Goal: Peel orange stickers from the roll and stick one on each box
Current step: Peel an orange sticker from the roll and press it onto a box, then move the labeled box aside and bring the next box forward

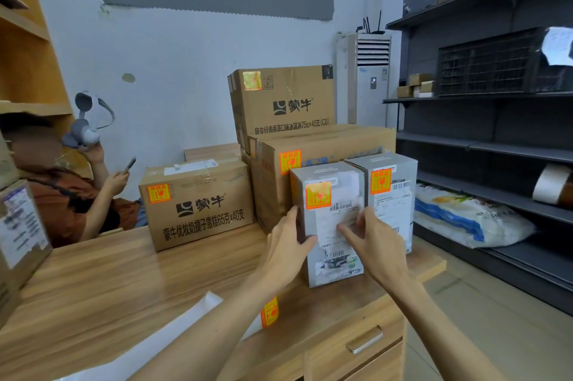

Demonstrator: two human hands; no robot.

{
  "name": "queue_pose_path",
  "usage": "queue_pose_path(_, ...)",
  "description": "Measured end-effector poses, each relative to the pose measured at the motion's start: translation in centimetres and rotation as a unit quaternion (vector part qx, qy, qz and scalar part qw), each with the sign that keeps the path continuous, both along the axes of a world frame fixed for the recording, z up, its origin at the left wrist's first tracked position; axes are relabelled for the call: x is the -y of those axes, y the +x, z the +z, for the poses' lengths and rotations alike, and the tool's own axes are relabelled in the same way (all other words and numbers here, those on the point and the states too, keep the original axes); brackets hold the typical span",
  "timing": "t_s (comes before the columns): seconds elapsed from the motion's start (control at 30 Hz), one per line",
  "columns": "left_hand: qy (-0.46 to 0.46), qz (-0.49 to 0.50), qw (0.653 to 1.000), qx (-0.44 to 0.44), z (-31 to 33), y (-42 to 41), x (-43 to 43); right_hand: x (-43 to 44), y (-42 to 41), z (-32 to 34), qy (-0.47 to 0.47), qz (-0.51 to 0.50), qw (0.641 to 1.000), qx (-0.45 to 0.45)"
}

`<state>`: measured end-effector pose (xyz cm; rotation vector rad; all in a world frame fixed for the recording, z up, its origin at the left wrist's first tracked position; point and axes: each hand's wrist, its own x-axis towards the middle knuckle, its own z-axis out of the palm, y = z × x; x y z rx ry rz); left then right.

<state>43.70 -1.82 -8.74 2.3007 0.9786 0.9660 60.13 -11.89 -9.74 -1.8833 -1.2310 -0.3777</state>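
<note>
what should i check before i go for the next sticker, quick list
1. Near grey box stickered: orange sticker on its front, ok.
2. Far grey box stickered: ok.
3. Top carton, middle carton and left carton stickered: each shows one, ok.
4. Hands free: left hand holds the near grey box's edge and right hand presses its front, not ok.
5. Sticker strip in reach: lies on the table, partly under the left forearm, ok.
6. Box at the far left edge: no orange sticker shows, cannot tell.
</note>
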Motion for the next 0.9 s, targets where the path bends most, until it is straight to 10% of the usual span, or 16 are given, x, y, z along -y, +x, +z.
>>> queue_pose_path(0.4, 0.067, -0.024, 0.99, -0.124, 2.5, -4.9, 0.0, 0.2, -1.2, 0.6, 0.003, 0.025, 0.999, 0.043)
queue_pose_path(0.9, 0.184, 0.26, 0.922, -0.218, 8.5, -39.7, 0.1, -8.6, -27.4, 7.2, 0.052, 0.263, 0.945, 0.185)
